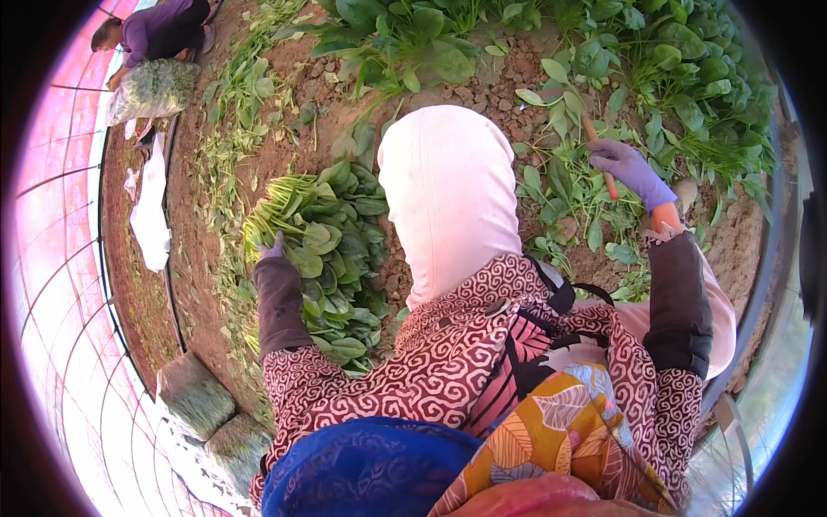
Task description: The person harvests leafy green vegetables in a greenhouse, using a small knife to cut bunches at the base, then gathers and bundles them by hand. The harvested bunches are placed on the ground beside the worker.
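My left hand (272, 247), in a purple glove, lies against the yellow-green stems of a heaped row of cut spinach (326, 249). Some of its fingers are hidden, so a grip on the stems cannot be confirmed. My right hand (625, 167), gloved in the same colour, is closed around the reddish wooden handle (590, 128) of a hand tool. Leaves cover the far end of that tool, and its blade is not clearly visible. Loose spinach leaves (562, 187) lie on the soil beside and below the right hand.
Rooted spinach (691, 71) grows thickly at the top and right. My bent knee (449, 194) stands between my hands. At upper left a person (152, 32) bends over a filled plastic bag (155, 87). More filled bags (197, 394) rest at lower left, near a white plastic sheet (152, 207).
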The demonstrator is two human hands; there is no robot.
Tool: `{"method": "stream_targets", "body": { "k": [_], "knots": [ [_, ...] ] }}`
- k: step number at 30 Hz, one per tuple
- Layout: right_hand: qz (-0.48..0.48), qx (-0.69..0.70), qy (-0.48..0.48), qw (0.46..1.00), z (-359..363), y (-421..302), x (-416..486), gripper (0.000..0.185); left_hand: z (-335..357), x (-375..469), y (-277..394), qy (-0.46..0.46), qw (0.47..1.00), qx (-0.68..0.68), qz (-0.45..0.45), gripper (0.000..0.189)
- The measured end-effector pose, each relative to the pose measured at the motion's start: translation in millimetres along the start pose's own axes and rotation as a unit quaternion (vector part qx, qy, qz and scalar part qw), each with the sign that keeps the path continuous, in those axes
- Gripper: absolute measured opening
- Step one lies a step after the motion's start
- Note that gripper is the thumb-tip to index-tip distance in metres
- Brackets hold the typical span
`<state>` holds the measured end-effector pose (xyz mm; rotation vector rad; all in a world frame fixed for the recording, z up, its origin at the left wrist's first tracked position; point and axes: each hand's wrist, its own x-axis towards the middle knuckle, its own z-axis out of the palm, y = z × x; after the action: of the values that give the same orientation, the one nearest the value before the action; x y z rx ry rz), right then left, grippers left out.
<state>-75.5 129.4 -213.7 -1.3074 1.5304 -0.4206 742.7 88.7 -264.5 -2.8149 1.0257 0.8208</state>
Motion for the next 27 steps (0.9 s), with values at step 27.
{"method": "stream_targets", "body": {
  "k": [27],
  "knots": [
    [0.148,-0.097,0.24,0.954,27,175,105,0.038,268,-70,560,-0.372,0.845,-0.058,0.381,0.042]
  ]
}}
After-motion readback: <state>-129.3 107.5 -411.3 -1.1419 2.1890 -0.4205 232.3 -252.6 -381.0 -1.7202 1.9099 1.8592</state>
